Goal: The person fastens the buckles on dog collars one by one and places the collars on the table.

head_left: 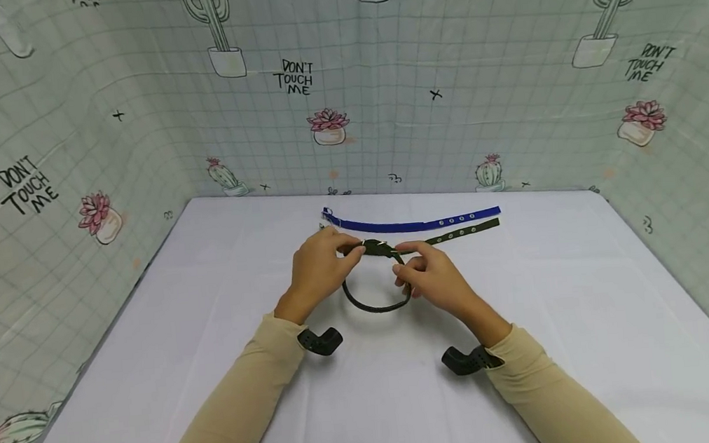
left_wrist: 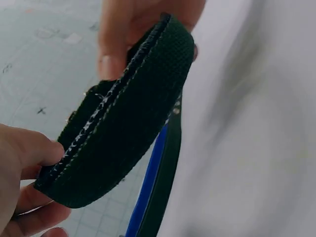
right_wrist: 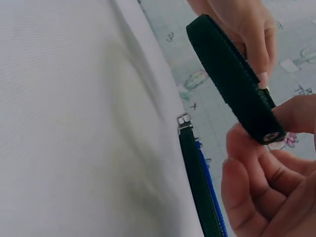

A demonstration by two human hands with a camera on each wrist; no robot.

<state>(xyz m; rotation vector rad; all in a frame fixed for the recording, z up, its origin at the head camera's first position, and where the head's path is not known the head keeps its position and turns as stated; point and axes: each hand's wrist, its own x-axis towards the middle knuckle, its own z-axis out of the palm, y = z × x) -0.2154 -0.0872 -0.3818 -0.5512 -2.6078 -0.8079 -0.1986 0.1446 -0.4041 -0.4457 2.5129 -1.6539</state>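
A dark green collar (head_left: 378,309) is bent into a loop and held above the white table between both hands. My left hand (head_left: 320,268) pinches its upper left part, beside the buckle area. On the other side, the thumb and fingers of my right hand (head_left: 437,279) grip the loop. A metal eyelet (right_wrist: 270,137) shows on the band near the right fingers. Behind the loop, a second green collar (head_left: 480,227) lies flat, partly hidden by the hands; its metal buckle (right_wrist: 184,119) shows in the right wrist view. Just beyond it stretches a blue collar (head_left: 387,228) with several eyelets.
A white cloth covers the table (head_left: 206,262). Its back and sides meet a hanging grid-patterned cloth (head_left: 378,57) printed with cacti and lettering. Each wrist wears a black camera mount, one at the left cuff (head_left: 321,341), one at the right cuff (head_left: 465,360).
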